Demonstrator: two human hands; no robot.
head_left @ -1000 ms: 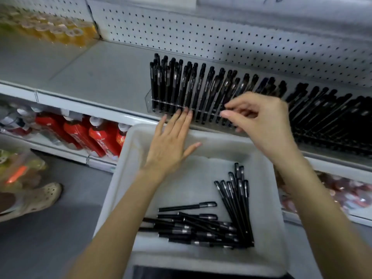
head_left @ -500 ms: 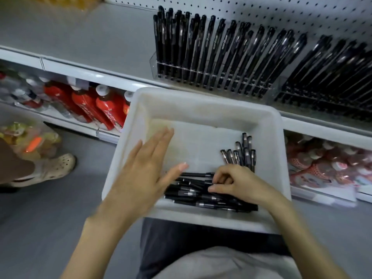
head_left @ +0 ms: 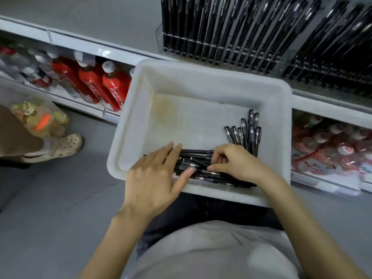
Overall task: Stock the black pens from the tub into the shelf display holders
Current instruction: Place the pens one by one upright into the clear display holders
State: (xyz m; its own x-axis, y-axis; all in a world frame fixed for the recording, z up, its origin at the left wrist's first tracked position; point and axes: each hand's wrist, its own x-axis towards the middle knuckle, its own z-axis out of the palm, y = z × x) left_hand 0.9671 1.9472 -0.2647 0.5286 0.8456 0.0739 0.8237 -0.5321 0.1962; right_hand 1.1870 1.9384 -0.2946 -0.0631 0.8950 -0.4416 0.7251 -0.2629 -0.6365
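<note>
Black pens lie heaped at the near wall of the white tub; pick-up step, we judge: left hand flat, fingers straight, on the heap, right hand curled round a few, which next need lifting aligned to the shelf display holders.

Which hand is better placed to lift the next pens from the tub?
Probably the right hand: its fingers curl round pens in the tub. The left hand lies flat on them, fingers straight.
</note>
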